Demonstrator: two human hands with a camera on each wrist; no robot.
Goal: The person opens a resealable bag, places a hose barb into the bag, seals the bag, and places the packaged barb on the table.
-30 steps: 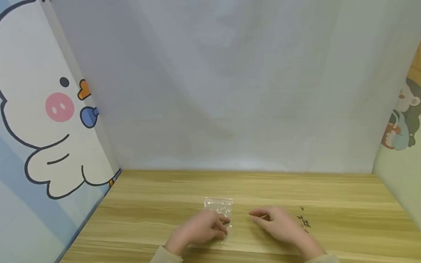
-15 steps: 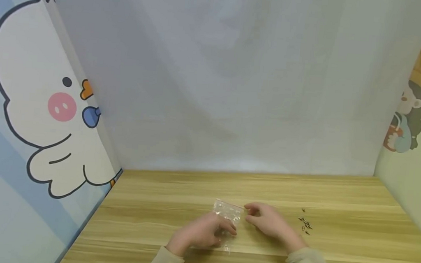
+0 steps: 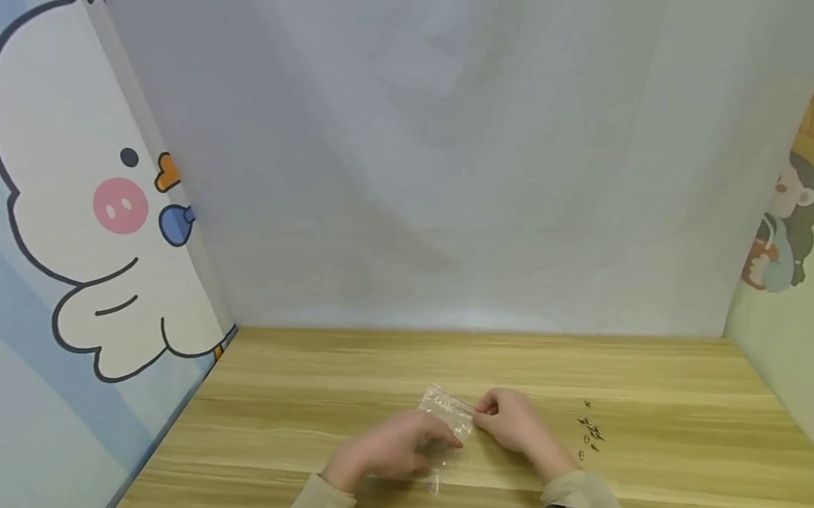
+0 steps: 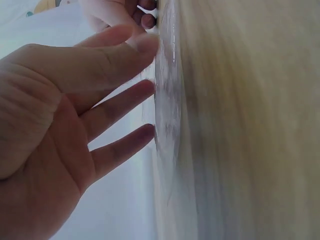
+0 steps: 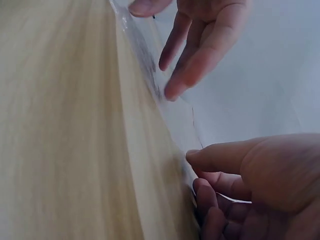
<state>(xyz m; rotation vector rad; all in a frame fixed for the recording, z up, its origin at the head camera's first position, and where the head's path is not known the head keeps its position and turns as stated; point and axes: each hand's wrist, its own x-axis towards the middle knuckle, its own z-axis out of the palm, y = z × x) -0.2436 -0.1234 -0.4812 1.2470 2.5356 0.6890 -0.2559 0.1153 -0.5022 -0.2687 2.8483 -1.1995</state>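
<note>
A clear plastic zip bag (image 3: 445, 408) lies tilted on the wooden table between the two hands, its red-lined top edge pointing away. At the bag's right top corner, my right hand (image 3: 509, 420) pinches the edge between thumb and forefinger; the right wrist view shows that thumb (image 5: 215, 157) against the film (image 5: 175, 120). My left hand (image 3: 402, 445) is over the lower left part of the bag and hides some of it. In the left wrist view its fingers (image 4: 125, 147) reach out loosely, tips right at the plastic (image 4: 169, 100).
Several small metal pieces that look like screws (image 3: 592, 430) lie scattered on the wooden table (image 3: 295, 405), right of the right hand. A pale grey sheet (image 3: 457, 170) hangs behind the table. Walls with cartoon prints flank it on both sides.
The right hand has moved left to the bag's corner and now pinches it. The bag has shifted right and turned clockwise. The left hand has slid slightly right, its fingers spread more.
</note>
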